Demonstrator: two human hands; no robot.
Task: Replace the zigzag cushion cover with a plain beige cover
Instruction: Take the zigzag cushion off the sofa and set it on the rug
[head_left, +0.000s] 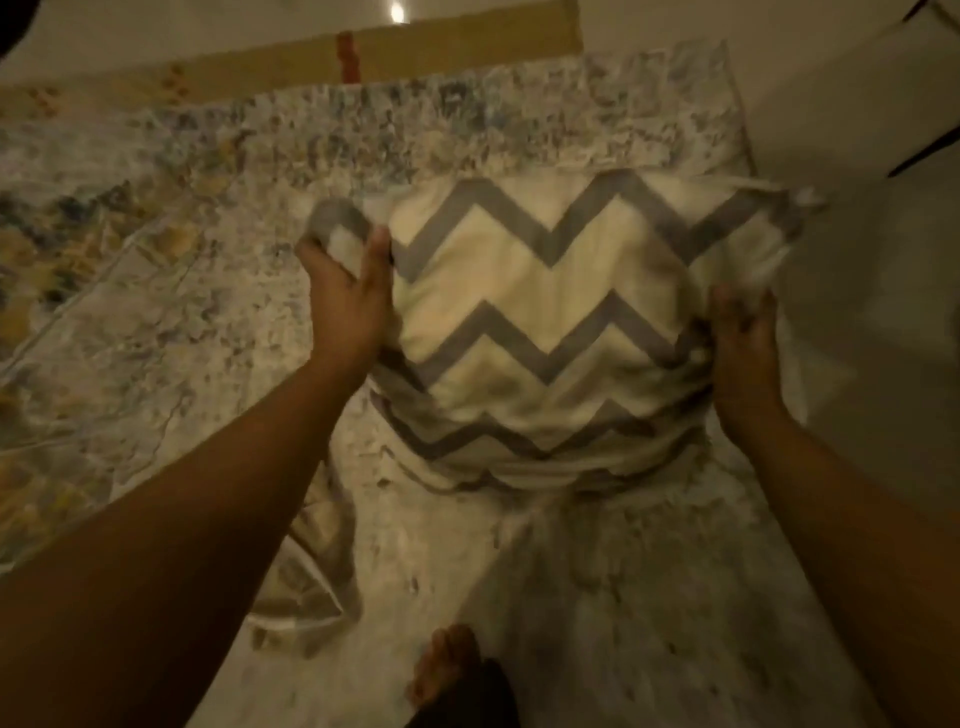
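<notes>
The roughly square zigzag cushion (545, 322) sits over the rug (156, 312), facing the camera, with its stripes running left to right. The left hand (345, 306) pinches its far-left corner. The right hand (743, 353) clasps the right edge.

Nothing here can be read: the zigzag cushion cover (545, 291) bears only grey stripes, and the patterned sheet (156, 322) beneath it only mottled blotches.
</notes>
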